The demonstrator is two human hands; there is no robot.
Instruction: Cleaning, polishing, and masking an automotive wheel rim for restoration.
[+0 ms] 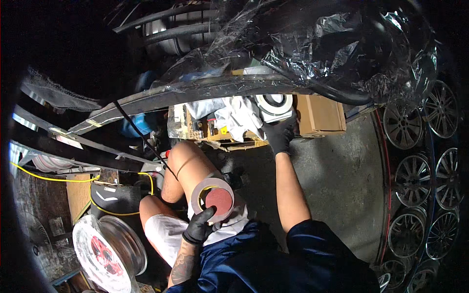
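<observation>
My left hand (pixel 201 226), in a black glove, is closed on a wide mauve-grey roll of tape (pixel 225 186) above my lap. The roll's inner edge is yellow, and a round dark-red sanding disc (pixel 218 199) lies across its hole. My right hand (pixel 280 134), also gloved in black, reaches out to the bench. It is at the near edge of a white ring-shaped roll (pixel 273 105), beside an open-sided cardboard box (pixel 320 115). Its fingers are dark and partly hidden, so their grip does not show. White cloths (pixel 238 117) lie left of the roll.
A wheel rim with a red centre (pixel 105 255) stands at lower left, near a yellow hose (pixel 117 213). Crumpled black plastic (pixel 342 49) hangs over the bench. Several wheel rims (pixel 413 180) line the right side beyond the concrete floor (pixel 337 180).
</observation>
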